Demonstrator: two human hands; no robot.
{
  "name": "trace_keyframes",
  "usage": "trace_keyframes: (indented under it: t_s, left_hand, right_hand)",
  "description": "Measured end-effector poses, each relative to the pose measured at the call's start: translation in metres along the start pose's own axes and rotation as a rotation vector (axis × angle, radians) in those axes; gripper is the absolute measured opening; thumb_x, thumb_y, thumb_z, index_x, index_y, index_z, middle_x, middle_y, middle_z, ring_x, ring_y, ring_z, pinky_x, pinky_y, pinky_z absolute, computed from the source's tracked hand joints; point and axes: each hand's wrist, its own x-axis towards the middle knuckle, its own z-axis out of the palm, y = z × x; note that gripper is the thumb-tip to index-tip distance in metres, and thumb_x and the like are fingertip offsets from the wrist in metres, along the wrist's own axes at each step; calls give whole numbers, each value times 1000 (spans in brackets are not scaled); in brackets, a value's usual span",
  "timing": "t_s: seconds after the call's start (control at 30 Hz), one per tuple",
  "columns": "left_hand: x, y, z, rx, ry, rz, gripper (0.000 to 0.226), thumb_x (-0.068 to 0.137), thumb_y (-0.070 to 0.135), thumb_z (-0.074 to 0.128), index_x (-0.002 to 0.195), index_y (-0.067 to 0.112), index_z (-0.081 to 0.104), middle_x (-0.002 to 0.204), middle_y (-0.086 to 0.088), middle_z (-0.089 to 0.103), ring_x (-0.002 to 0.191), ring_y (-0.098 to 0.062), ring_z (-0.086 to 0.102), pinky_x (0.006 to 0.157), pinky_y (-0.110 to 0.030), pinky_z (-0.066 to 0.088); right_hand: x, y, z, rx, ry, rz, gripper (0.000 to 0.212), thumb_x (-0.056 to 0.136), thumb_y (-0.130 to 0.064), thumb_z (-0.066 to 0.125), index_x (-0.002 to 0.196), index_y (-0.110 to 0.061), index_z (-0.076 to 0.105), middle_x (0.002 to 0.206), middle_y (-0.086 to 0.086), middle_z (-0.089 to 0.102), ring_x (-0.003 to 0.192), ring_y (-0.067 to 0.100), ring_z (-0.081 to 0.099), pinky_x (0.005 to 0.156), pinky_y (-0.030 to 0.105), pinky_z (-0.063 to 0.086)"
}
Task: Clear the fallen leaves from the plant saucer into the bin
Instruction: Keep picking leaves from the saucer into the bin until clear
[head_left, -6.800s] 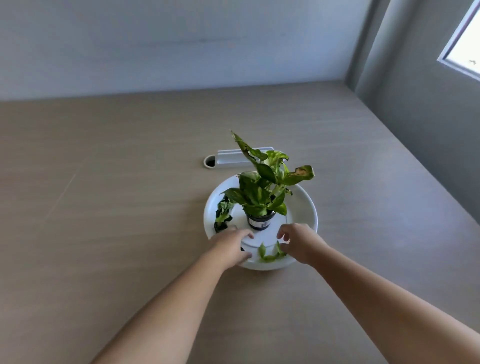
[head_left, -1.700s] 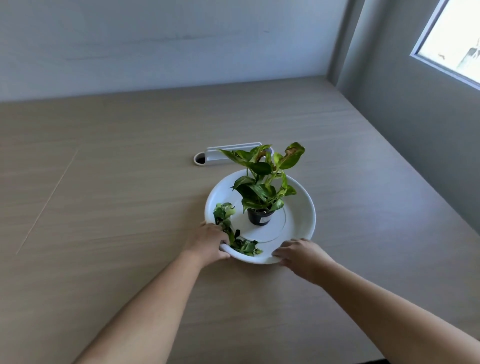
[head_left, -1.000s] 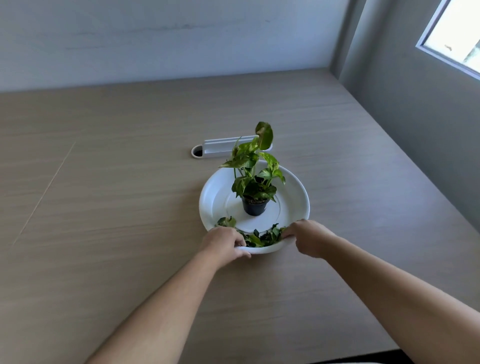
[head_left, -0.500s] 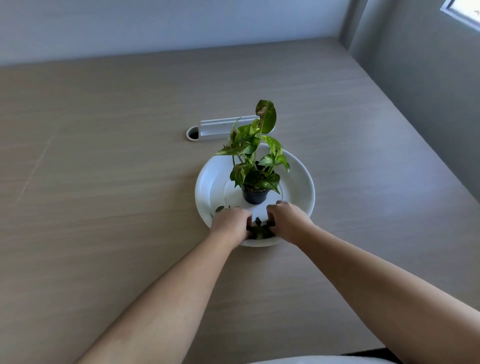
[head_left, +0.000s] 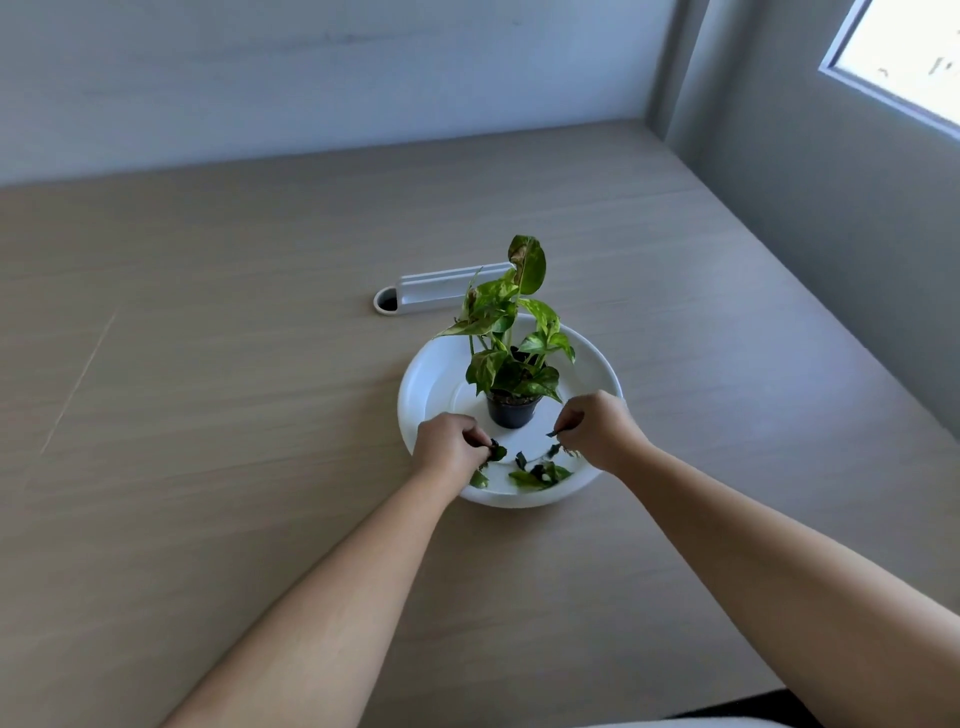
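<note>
The left hand (head_left: 452, 441) and the right hand (head_left: 597, 431) each pinch fallen leaves (head_left: 540, 474). More lie in the saucer (head_left: 426, 384). No bin shows, so most work looks left.

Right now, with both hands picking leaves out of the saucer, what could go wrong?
The small pot stands close between the left hand and right hand; a knuckle could tip it. Both hands pinch only a few fallen leaves, so bits may drop on the table. No bin is in view, so the carry may be long.
</note>
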Motion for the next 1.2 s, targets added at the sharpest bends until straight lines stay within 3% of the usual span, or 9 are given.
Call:
trace_keyframes:
  t_s: [0.3,0.37,0.43,0.67,0.77,0.83,0.9,1.07,1.2]
  left_hand:
    - [-24,37,29,-111,-67,57,6,77,5,72,79,9,75,71,2,67,70,-10,60,65,-15,46]
    - [-34,61,47,-110,-119,102,8,75,4,72,73,12,74,63,4,65,61,-8,59,58,-14,48]
    - [-45,86,69,-109,-167,151,18,74,3,71,65,19,70,65,-2,69,62,-12,63,62,-20,54]
    - [-125,218,203,-75,-367,376,11,70,2,69,70,10,75,71,-10,75,60,-13,61,53,-17,45]
    - [-176,273,280,-27,-518,479,8,73,-1,70,74,4,75,71,-14,72,56,-12,58,46,-11,41]
    - [-214,305,334,17,-589,562,6,73,-2,71,76,2,74,67,-10,66,51,-9,51,43,-8,36]
    - [-250,328,383,70,-648,637,6,72,1,73,75,5,75,64,-6,64,54,-10,53,47,-11,38]
    - [-308,351,468,195,-794,753,4,74,6,74,78,7,75,67,-4,67,54,3,51,46,2,37]
    - [-324,344,528,338,-912,776,5,75,6,72,78,10,74,69,3,65,60,0,58,55,-6,40]
  right_hand:
    - [-37,35,-39,241,174,153,20,70,2,61,64,-15,71,67,7,66,64,23,60,51,24,47]
    - [-51,55,-61,262,218,188,19,71,2,62,65,-14,70,60,3,63,61,20,57,47,21,44]
    - [-68,80,-86,267,265,225,18,73,0,64,67,-15,71,63,4,65,62,20,60,48,22,45]
    - [-182,234,-195,339,537,402,13,68,-5,71,62,-16,72,70,9,74,72,24,71,66,31,58]
    - [-248,312,-235,349,647,517,18,69,-4,70,59,-19,67,69,9,72,64,17,64,54,16,46]
    - [-294,363,-254,360,713,590,20,69,0,71,61,-18,68,74,14,74,64,17,62,54,16,43]
    - [-335,407,-263,375,768,669,17,67,1,71,64,-16,69,77,16,75,66,18,62,56,18,44]
    - [-395,483,-254,431,809,865,12,70,-4,71,69,-15,72,75,10,73,69,18,63,49,13,42]
    - [-411,529,-226,490,816,972,16,72,-3,70,64,-17,68,72,9,70,70,21,65,60,21,44]
